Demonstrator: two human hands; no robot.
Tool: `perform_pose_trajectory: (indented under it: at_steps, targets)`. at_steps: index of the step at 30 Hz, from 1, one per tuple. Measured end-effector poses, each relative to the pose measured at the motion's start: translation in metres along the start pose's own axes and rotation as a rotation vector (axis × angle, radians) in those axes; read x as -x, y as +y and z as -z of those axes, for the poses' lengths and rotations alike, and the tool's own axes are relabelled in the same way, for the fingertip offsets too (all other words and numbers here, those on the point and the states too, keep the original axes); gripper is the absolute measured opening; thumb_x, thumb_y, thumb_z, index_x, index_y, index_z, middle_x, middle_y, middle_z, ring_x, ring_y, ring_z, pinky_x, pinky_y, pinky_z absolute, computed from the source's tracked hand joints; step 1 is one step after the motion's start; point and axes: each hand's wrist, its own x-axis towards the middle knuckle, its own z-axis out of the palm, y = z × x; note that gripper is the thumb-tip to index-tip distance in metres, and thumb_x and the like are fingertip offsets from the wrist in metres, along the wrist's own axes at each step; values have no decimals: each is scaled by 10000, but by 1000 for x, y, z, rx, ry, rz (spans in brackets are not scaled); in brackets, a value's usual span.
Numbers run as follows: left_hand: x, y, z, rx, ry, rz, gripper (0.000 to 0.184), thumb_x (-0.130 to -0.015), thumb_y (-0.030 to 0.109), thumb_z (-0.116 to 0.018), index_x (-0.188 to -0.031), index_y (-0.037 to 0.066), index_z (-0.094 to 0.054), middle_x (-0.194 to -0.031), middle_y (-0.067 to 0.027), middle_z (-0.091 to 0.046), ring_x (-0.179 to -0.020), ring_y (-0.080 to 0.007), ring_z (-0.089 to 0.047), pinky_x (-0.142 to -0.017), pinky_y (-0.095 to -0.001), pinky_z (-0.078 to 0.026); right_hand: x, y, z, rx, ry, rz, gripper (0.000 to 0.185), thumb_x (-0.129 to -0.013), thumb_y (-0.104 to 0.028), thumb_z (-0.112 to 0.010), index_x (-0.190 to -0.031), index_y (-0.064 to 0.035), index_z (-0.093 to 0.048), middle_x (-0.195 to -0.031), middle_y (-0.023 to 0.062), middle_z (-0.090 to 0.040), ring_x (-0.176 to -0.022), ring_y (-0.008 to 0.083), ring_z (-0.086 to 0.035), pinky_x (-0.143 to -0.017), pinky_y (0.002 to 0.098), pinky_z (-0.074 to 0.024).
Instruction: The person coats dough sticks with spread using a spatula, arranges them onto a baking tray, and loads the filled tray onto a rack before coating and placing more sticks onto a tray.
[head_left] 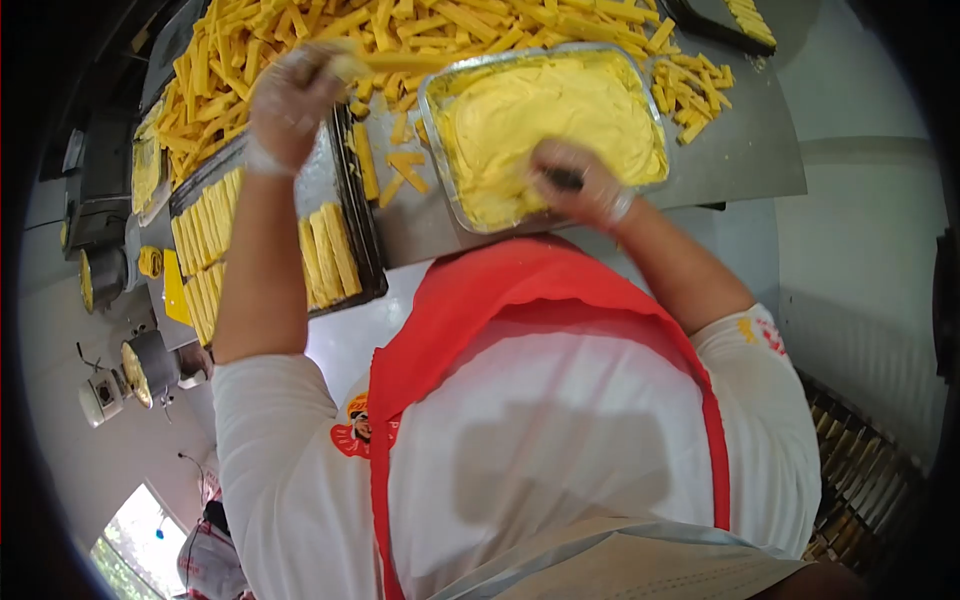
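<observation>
My left hand (290,105), in a clear glove, is closed at the edge of a heap of yellow sticks (215,75). A yellow stick (405,62) extends from its blurred fingertips towards a foil-lined tray (432,120). Pale yellow cream (550,100) fills this tray with an uneven, smeared surface. Over the tray's near side, my right hand (580,183), also gloved, is wrapped round a dark handle (565,178). The rest of that tool is hidden. Below my left hand, a dark baking tray (372,250) holds rows of coated sticks (328,255), partly covered by my forearm.
Loose sticks (690,90) lie right of the foil tray on the metal table (740,165). Another dark tray (715,28) sits at the back right. Pots (150,365) and a scale (100,397) stand to the left. A rack (865,460) is at the lower right.
</observation>
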Motion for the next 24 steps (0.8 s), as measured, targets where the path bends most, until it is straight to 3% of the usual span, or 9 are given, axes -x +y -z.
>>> perform_pose_trajectory:
  at_steps: [1,2,4,8,11,16,18,22,24]
  targets:
    - [22,-6,-24,161,-45,-40,210,-924,64,-601,-1121,5,-643,-1157,-102,-656,-1022,-183,-622,-886,-309,-506,4,13,20,61,11,-98,83,-845,-45,-657,-833,-37,-576,-794,115,-578,-764,318,-599,-681,372,-494]
    - [33,-31,-45,-69,-128,-142,209,-881,27,-636,-1087,28,-670,-1115,-104,-668,-995,-212,-633,-872,-325,-516,5,21,44,126,18,-188,77,-858,-65,-649,-837,-42,-579,-778,122,-566,-772,317,-598,-689,378,-493]
    - [71,-10,-98,-370,-167,-95,216,-837,36,-676,-1051,64,-675,-1071,-115,-659,-982,-266,-632,-884,-335,-503,4,24,83,544,64,19,103,-866,-111,-658,-845,-53,-575,-758,120,-536,-730,282,-572,-671,362,-477]
    - [83,-25,-155,-330,-150,130,273,-816,60,-693,-1083,55,-635,-965,-128,-672,-889,-266,-656,-784,-359,-522,0,-19,75,593,156,140,147,-870,-148,-666,-842,-48,-562,-747,100,-522,-700,244,-541,-661,341,-459]
    - [87,-30,-174,-197,-42,147,296,-766,109,-742,-1024,33,-620,-912,-147,-654,-828,-327,-640,-752,-396,-508,5,-28,40,-157,159,-30,196,-880,-158,-665,-799,-50,-522,-705,69,-461,-627,194,-440,-613,323,-429]
    - [98,-21,-182,-401,-114,21,210,-747,74,-702,-943,41,-635,-892,-143,-646,-818,-341,-636,-725,-403,-512,25,48,77,137,120,-156,231,-927,-200,-643,-789,-73,-509,-681,-8,-417,-640,109,-396,-596,272,-401]
    - [103,-22,-187,-537,-133,-247,148,-758,73,-674,-903,59,-648,-875,-134,-632,-830,-341,-634,-716,-414,-517,27,45,88,4,134,-159,223,-928,-213,-648,-803,-78,-522,-686,-18,-429,-648,95,-391,-599,270,-405]
    - [107,-6,-191,-791,-213,-363,119,-779,73,-653,-898,89,-655,-868,-124,-618,-855,-332,-635,-722,-419,-522,24,32,57,-149,101,-64,211,-902,-228,-680,-827,-69,-562,-708,-21,-490,-659,83,-444,-620,265,-440]
    - [104,-10,-187,-872,-287,-353,103,-801,115,-654,-902,108,-669,-907,-115,-633,-862,-330,-637,-738,-429,-525,20,63,78,-238,114,-314,139,-899,-192,-663,-883,-65,-609,-723,-38,-511,-662,77,-467,-628,260,-449]
